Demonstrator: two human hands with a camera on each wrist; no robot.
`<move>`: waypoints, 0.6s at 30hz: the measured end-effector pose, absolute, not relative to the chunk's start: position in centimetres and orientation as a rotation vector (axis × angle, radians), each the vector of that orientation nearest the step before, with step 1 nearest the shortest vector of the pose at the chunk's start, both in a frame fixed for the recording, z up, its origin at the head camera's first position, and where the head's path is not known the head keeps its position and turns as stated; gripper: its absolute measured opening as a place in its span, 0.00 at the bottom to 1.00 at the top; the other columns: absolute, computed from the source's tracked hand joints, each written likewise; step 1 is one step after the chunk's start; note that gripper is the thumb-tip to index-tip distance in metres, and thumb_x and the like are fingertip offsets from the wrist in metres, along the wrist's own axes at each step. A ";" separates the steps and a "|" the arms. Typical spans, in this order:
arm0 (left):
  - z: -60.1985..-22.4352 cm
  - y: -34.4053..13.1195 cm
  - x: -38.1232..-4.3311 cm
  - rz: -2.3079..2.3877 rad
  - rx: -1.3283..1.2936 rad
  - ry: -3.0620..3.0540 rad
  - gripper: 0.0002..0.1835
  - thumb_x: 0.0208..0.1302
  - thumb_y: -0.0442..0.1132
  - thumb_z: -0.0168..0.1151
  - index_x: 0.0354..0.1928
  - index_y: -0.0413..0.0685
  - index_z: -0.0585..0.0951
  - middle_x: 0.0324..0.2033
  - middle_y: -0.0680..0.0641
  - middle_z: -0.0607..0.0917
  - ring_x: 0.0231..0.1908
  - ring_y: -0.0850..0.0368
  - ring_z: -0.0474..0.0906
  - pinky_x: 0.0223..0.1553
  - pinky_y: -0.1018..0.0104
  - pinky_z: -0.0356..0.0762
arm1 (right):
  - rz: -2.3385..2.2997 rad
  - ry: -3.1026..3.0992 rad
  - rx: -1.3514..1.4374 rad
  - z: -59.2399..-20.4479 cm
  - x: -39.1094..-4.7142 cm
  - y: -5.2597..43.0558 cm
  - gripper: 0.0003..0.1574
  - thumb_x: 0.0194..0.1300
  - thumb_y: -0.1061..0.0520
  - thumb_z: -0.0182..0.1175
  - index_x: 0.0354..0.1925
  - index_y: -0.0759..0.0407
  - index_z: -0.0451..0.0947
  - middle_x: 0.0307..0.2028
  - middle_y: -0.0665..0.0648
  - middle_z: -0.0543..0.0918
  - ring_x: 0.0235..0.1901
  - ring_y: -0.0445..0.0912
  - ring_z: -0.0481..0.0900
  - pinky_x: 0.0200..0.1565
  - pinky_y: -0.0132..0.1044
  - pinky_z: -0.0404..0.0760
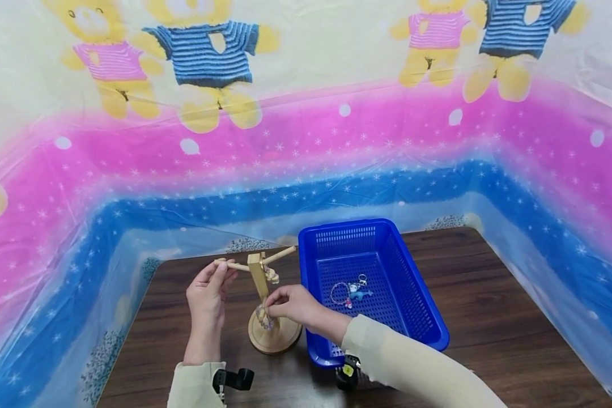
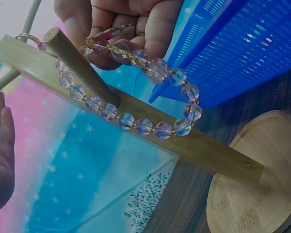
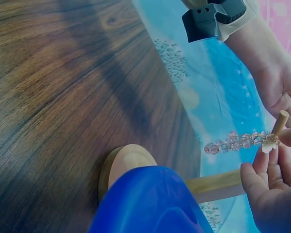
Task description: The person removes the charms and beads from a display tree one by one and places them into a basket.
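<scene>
A wooden stand [image 1: 258,277] with a round base and side pegs stands on the table. My left hand [image 1: 207,294] pinches the end of its left peg [image 1: 239,266] between thumb and fingers. Lower down, at the front of the post, my right hand [image 1: 297,307] pinches a bracelet of clear pinkish beads [image 2: 143,126] by its gold end. The bead loop hangs around a short front peg [image 2: 80,65] in the left wrist view. A small pale charm [image 1: 271,276] hangs from the right peg [image 1: 280,255], close to the post.
A blue plastic basket [image 1: 423,317] stands just right of the stand. Inside it lies a keychain with a blue figure [image 1: 358,292] and a beaded loop. The dark wooden table [image 1: 494,289] is backed by a printed curtain [image 1: 285,136].
</scene>
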State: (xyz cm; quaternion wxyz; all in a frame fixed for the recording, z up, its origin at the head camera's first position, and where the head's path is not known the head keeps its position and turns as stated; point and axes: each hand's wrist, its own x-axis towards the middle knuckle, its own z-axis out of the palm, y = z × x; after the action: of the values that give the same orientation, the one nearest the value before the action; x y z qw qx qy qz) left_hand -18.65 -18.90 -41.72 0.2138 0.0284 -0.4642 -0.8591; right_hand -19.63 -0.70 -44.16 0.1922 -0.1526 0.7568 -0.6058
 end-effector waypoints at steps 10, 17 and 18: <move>-41.7 -18.9 -18.5 -2.417 0.080 -1.245 0.09 0.68 0.26 0.63 0.33 0.45 0.87 0.30 0.49 0.93 0.31 0.64 0.91 0.37 0.74 0.91 | -1.696 2.073 -0.457 -43.9 -19.4 -0.5 0.10 0.59 0.65 0.66 0.39 0.70 0.84 0.33 0.56 0.89 0.32 0.35 0.79 0.36 0.25 0.80; -41.7 -18.9 -18.6 -2.402 0.082 -1.260 0.10 0.69 0.26 0.63 0.33 0.45 0.88 0.30 0.49 0.93 0.31 0.64 0.91 0.37 0.74 0.90 | -1.655 2.065 -0.480 -43.5 -19.2 -0.3 0.10 0.60 0.64 0.66 0.40 0.70 0.84 0.37 0.59 0.90 0.33 0.35 0.79 0.35 0.26 0.78; -41.7 -18.9 -18.6 -2.411 0.079 -1.247 0.09 0.69 0.26 0.63 0.34 0.44 0.88 0.30 0.49 0.93 0.31 0.63 0.91 0.37 0.74 0.91 | -1.651 2.065 -0.483 -43.5 -19.2 -0.3 0.10 0.60 0.64 0.66 0.40 0.70 0.84 0.38 0.60 0.90 0.33 0.35 0.79 0.35 0.26 0.78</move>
State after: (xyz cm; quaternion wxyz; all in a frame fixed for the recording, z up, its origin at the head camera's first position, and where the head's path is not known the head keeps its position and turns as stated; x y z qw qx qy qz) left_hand -18.63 -18.85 -41.68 0.2116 0.0283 -0.4487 -0.8678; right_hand -19.20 -0.27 -43.48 0.2249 -0.1752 0.7486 -0.5986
